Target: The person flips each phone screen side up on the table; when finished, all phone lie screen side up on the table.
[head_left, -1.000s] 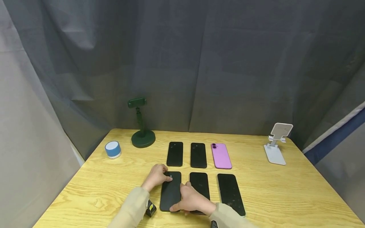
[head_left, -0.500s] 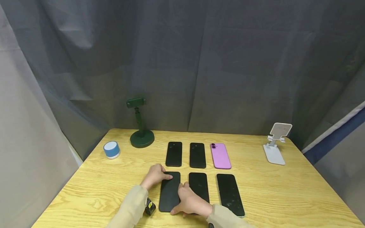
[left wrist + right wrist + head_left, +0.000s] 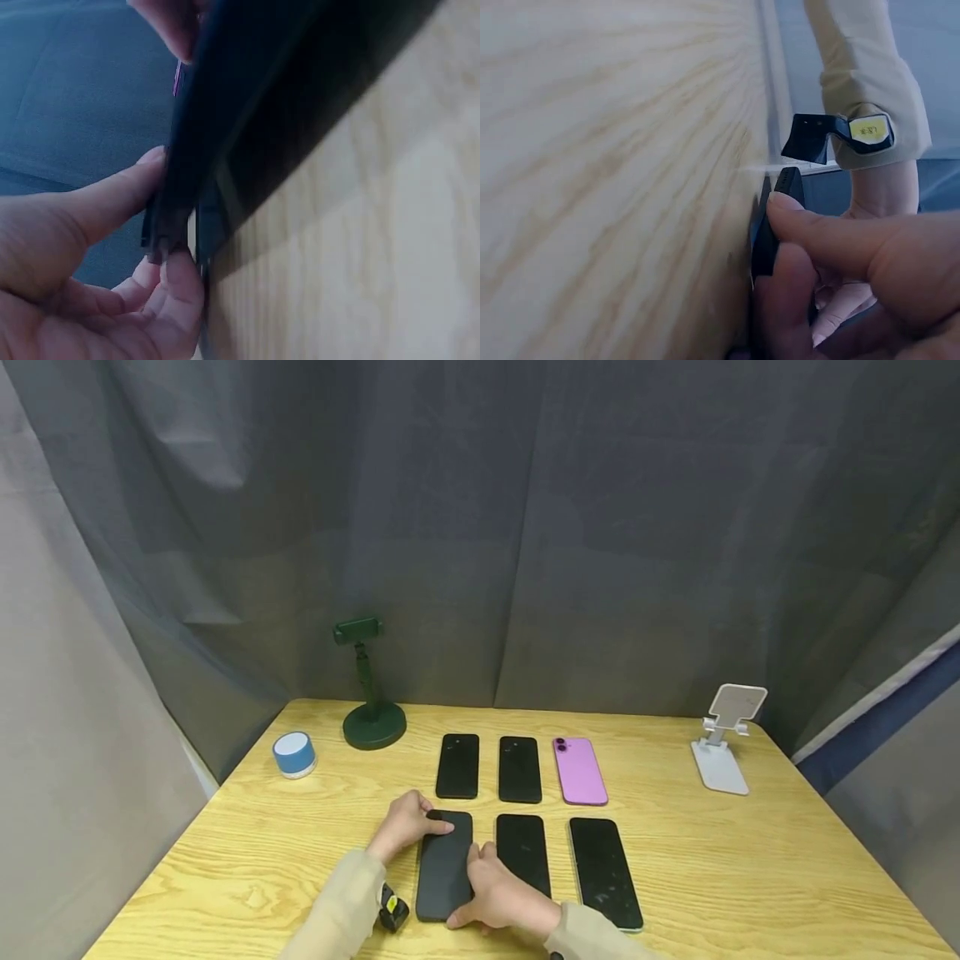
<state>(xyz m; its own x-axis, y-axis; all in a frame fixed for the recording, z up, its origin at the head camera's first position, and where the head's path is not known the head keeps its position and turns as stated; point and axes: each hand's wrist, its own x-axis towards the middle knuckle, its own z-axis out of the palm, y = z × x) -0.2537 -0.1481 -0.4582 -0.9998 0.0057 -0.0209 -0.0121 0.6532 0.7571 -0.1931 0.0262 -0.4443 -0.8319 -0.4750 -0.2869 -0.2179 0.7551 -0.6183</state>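
Both hands hold a black smartphone (image 3: 444,868) at the near left of two rows of phones. My left hand (image 3: 407,825) pinches its far left corner, thumb on top and fingers underneath. My right hand (image 3: 501,892) grips the near right corner. Seen edge-on in the left wrist view, the phone (image 3: 217,112) stands a little off the wooden table, with a dark band below it. In the right wrist view, thumb and fingers pinch the phone's edge (image 3: 765,251). Beside it lies another black phone (image 3: 523,852), its near end partly hidden by my right hand.
A third black phone (image 3: 606,872) lies to the right. Behind are two more black phones (image 3: 458,766) (image 3: 520,768) and a pink phone (image 3: 581,771). A green phone stand (image 3: 375,724), a blue-and-white cylinder (image 3: 295,755) and a white folding stand (image 3: 721,765) stand farther back on the table (image 3: 750,868).
The held phone looks slightly larger, its near end lower in the view, as if raised a little. Both hands keep their hold and barely shift. The other phones stay put.
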